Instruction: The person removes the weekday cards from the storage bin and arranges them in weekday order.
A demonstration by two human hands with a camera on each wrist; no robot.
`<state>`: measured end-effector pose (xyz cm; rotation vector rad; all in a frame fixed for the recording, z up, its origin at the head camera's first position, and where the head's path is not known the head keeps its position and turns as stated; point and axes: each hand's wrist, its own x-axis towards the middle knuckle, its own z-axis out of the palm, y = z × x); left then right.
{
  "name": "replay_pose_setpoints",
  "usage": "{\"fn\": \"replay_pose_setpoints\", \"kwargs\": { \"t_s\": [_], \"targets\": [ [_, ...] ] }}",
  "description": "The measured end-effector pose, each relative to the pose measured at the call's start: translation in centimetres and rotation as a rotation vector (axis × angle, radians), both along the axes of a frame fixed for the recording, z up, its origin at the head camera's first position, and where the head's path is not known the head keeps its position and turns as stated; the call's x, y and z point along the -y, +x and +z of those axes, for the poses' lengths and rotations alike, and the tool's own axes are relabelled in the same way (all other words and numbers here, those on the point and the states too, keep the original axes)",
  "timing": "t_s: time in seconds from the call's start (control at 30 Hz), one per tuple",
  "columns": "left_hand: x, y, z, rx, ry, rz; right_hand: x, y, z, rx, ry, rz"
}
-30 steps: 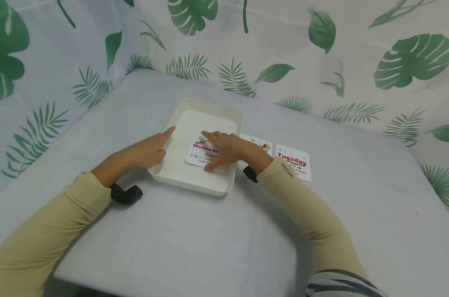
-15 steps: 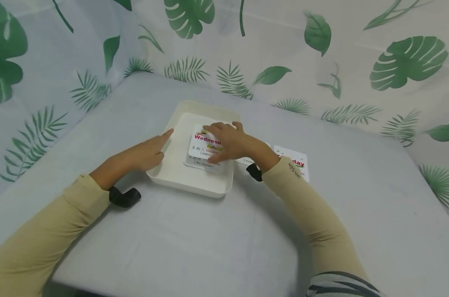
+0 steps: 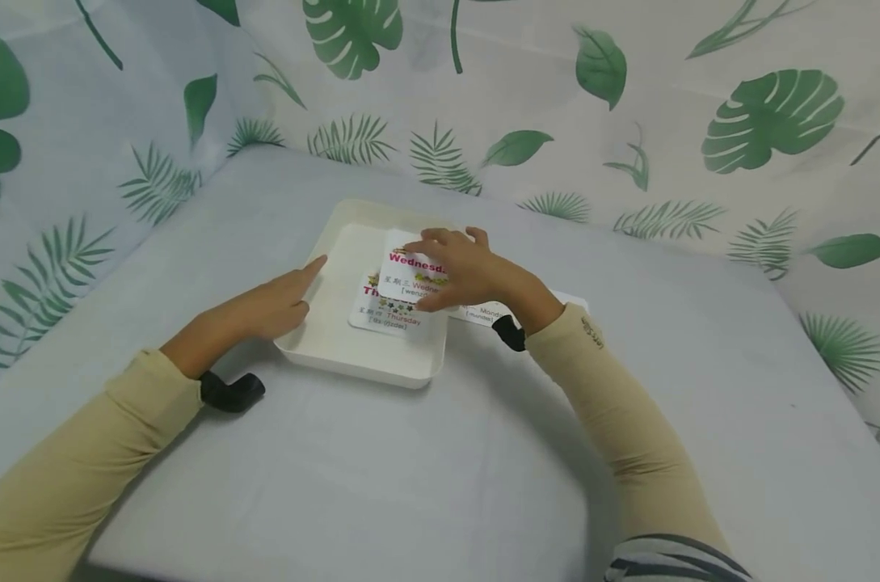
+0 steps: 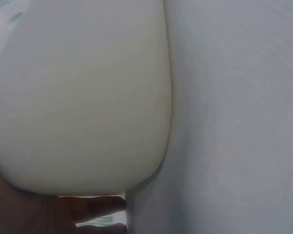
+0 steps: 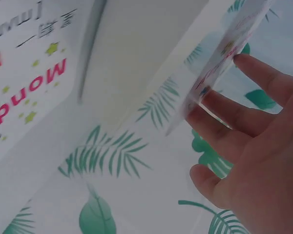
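My right hand [image 3: 469,263] holds a white word card [image 3: 399,275] reading "Wednesday", its fingers and thumb spread along the card's right side. In the right wrist view the card [image 5: 224,53] stands nearly edge-on at the fingertips. Below it in the head view, a "Thursday" card [image 3: 381,322] lies flat in the white tray [image 3: 338,356], its upper part covered by the held card. My left hand [image 3: 268,307] rests at the tray's left rim, index finger straight. In the left wrist view, its fingers [image 4: 97,207] show past the tray's edge.
A "Monday" card [image 3: 483,314] lies right of the tray, mostly hidden by the right hand. Another white card [image 3: 572,299] peeks out behind the right wrist. A pale cloth covers the table [image 3: 323,469], and a leaf-print backdrop [image 3: 541,48] stands behind it.
The right hand has raised the "Wednesday" card and drawn it up and to the right, uncovering the "Thursday" card beneath. The left hand stays at the tray's rim.
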<state>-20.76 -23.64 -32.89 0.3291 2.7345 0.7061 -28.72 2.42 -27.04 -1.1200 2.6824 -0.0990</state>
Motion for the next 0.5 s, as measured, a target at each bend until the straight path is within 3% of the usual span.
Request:
{"fn": "replay_pose_setpoints", "kwargs": {
  "t_s": [0.5],
  "targets": [
    [-0.3,0.2,0.3,0.008,-0.008,-0.017,-6.7,0.2,-1.0,0.006,-0.064,-0.111]
  ]
}}
